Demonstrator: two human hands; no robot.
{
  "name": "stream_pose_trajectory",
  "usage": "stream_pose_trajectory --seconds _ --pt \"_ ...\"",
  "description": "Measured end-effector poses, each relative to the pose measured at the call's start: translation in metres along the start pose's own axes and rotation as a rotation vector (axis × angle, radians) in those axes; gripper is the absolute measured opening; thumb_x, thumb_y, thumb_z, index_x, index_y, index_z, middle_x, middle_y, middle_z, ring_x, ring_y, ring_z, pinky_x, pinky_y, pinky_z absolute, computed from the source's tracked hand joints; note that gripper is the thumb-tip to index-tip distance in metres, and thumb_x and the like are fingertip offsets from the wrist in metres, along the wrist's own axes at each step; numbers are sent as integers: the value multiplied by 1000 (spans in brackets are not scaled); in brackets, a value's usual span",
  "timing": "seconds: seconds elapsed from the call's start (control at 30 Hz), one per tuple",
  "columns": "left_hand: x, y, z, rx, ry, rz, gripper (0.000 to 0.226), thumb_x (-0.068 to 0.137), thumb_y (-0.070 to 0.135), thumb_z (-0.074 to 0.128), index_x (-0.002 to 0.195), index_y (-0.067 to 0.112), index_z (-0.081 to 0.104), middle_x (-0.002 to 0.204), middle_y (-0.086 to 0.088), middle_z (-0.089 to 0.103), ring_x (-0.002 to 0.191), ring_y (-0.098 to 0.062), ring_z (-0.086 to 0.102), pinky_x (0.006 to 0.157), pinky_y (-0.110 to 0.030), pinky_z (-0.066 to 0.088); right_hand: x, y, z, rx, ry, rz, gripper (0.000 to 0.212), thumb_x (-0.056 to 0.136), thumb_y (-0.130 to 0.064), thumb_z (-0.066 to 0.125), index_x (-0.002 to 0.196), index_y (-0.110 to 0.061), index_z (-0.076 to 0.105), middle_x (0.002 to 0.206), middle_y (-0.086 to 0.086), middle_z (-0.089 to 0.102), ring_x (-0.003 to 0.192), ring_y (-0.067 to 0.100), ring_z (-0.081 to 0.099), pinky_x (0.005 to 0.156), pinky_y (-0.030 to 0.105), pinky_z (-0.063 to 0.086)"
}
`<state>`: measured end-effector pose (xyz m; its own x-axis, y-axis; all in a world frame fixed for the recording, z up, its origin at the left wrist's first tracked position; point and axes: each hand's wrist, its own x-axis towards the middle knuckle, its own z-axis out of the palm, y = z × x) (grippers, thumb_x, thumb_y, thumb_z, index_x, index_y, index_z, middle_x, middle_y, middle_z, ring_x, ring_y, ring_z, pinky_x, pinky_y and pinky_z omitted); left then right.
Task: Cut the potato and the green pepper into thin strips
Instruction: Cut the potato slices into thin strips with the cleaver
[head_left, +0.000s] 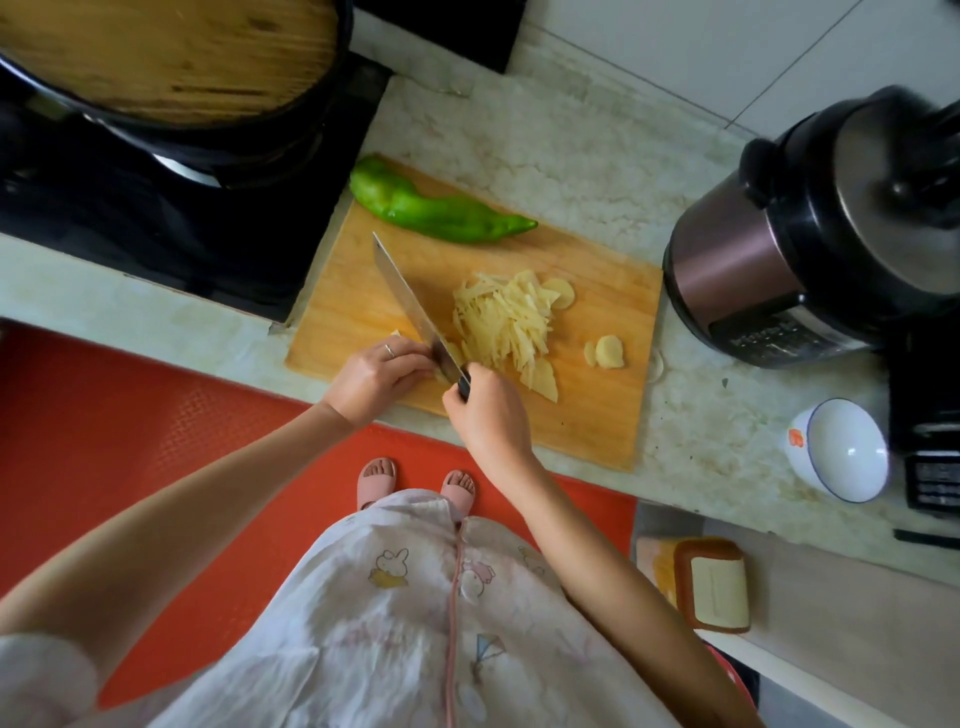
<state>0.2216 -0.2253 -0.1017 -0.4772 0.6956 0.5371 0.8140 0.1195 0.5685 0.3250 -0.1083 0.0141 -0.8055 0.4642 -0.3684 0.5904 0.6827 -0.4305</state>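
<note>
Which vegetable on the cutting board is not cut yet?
The green pepper, whole at the far edge of the board; the potato is mostly strips beside the knife.

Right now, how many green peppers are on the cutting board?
1. The green pepper lies whole at the far edge of the cutting board, beyond the knife and potato strips. None appears hidden.

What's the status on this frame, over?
Right hand grips knife; left hand holds potato piece. Potato strips piled; green pepper whole. Nothing in the way.
</note>
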Motion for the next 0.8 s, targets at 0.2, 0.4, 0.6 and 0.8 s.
stream_pose_trajectory --seconds 0.2,0.4,0.6,0.8 --pt "-3 0 1 16 18 -18 42 102 26 43 87 -2 70 96 -17 67 90 -21 56 74 -30 46 -12 7 -7 19 -2 0 37 90 -13 51 60 -19 30 54 -3 38 46 7 35 40 20 19" --pt "-6 -3 3 11 20 -40 46 103 29 41 85 -1 71 96 -15 69 92 -19 56 77 -28 46 -15 6 -6 -10 -6 1 36 90 -13 50 61 -21 29 56 -5 39 50 12 40 41 21 22" --pt "-8 -3 5 1 22 -55 47 103 29 41 86 0 73 96 -14 69 93 -18 57 79 -29 48 -4 -3 6 -38 -41 41 19 91 -15 49 74 -13 42 64 -1 48 62 22 48 47 27 27" --pt "-6 -4 4 -24 11 -86 49 103 31 40 83 -1 71 94 -15 68 91 -19 56 75 -30 47 -10 4 -2 21 -18 14 36 89 -14 51 61 -21 30 55 -4 41 53 18 43 42 25 26"
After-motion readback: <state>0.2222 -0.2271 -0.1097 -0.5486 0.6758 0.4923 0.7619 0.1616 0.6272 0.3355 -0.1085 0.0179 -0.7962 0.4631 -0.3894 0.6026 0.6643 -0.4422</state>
